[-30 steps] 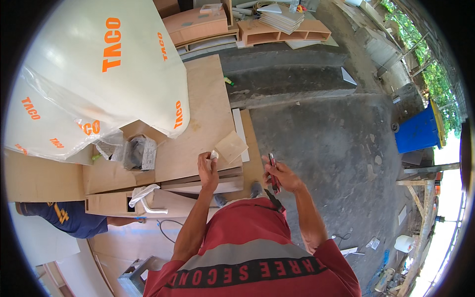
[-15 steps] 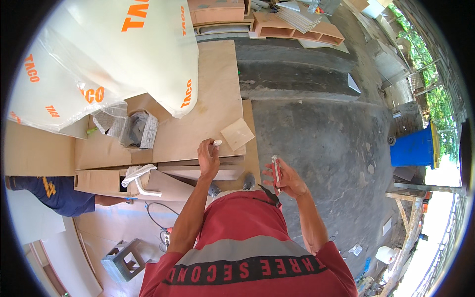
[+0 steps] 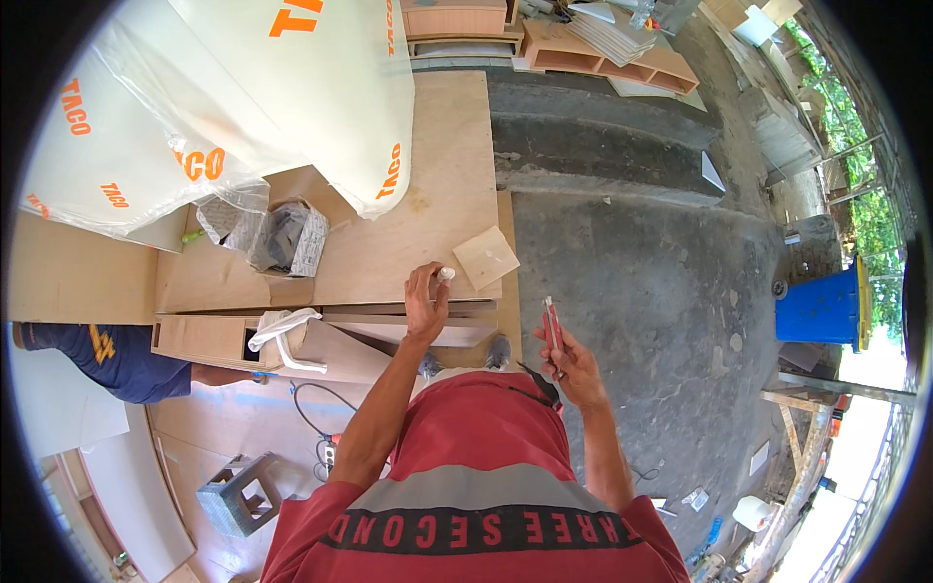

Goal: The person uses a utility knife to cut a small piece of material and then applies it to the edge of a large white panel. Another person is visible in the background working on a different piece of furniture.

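A grey concrete floor (image 3: 632,253) is spreading out to the right of the wooden worktop (image 3: 452,146), while white plastic sheeting (image 3: 243,117) with orange lettering is covering the worktop's far left part. A person in a dark blue shirt (image 3: 131,361) is showing to the near left of the worktop, and a blue bin (image 3: 816,313) is standing well off to its right. On the left half of the worktop, an open box (image 3: 309,243) is holding some grey material. A white cloth (image 3: 277,328) is draping over a wooden piece just off the worktop's near edge. A thin square of wood (image 3: 486,257) is lying at the worktop's near right corner. The left hand (image 3: 425,306) is hovering over or resting on the worktop's near edge, just beside that square; which, I cannot tell. The right hand (image 3: 575,367) is staying clear of the worktop, over the floor to its right, its fingers wrapping around the lower part of a slim red tool (image 3: 554,328) whose pale tip is pointing away from the body. The left fingers are curling closely, pinching a small white piece (image 3: 446,274) above the worktop.
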Demonstrator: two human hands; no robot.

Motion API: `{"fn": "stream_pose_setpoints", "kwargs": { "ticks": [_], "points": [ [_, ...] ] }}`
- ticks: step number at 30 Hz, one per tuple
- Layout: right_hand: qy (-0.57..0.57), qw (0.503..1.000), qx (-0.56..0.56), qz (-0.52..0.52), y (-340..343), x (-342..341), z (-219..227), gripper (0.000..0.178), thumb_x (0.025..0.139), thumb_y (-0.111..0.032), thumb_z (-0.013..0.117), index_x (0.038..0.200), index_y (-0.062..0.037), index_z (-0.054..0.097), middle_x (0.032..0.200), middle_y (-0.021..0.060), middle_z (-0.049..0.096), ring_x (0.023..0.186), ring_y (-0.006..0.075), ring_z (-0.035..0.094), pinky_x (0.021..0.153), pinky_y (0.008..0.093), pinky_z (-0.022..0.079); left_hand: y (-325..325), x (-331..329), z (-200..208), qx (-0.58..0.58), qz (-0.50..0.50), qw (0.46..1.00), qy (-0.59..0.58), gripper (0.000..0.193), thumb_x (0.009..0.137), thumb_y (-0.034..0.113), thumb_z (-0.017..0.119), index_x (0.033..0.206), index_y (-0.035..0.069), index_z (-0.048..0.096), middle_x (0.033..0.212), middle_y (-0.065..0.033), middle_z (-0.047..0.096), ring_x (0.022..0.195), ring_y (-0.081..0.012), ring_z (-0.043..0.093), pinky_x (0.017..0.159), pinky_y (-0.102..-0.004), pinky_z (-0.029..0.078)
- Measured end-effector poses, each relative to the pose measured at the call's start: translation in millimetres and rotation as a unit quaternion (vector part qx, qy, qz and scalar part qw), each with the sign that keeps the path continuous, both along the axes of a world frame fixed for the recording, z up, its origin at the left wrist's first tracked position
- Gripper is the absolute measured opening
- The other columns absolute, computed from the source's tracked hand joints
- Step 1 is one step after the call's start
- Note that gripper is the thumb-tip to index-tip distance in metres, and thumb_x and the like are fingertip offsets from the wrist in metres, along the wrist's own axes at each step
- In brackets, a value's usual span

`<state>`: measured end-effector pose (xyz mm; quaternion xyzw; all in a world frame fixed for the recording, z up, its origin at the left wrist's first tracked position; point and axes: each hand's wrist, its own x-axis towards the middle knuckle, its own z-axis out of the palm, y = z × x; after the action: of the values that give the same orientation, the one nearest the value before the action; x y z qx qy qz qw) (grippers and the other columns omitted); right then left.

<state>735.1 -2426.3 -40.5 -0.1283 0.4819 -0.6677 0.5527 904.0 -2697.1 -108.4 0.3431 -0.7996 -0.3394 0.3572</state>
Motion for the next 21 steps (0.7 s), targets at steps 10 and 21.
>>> {"fn": "stream_pose_setpoints", "kwargs": {
  "ticks": [10,21],
  "points": [
    [-0.083,0.993,0.021,-0.086,-23.6,11.7,12.8,0.044,0.108,-0.028,0.054,0.137,0.0045,0.052,0.110,0.0117,0.062,0.074,0.0096,0.050,0.056,0.0220,0.039,1.0,-6.3,18.2,0.066,-0.007,0.997,0.043,0.029,0.094,0.012,0.071,0.121,0.001,0.063,0.108,-0.0155,0.066,0.094,-0.0287,0.063,0.084,-0.0410,0.051],
    [0.045,0.985,-0.102,-0.133,-63.9,22.6,126.4,0.036,0.096,-0.014,0.068,0.127,-0.0002,0.059,0.090,0.0040,0.060,0.071,0.0092,0.049,0.062,0.0248,0.040,25.8,-20.2,185.4,0.112,-0.117,0.954,0.252,0.029,0.094,-0.002,0.066,0.123,-0.003,0.062,0.110,-0.0113,0.057,0.095,-0.0196,0.063,0.083,-0.0319,0.053]
  ]
}}
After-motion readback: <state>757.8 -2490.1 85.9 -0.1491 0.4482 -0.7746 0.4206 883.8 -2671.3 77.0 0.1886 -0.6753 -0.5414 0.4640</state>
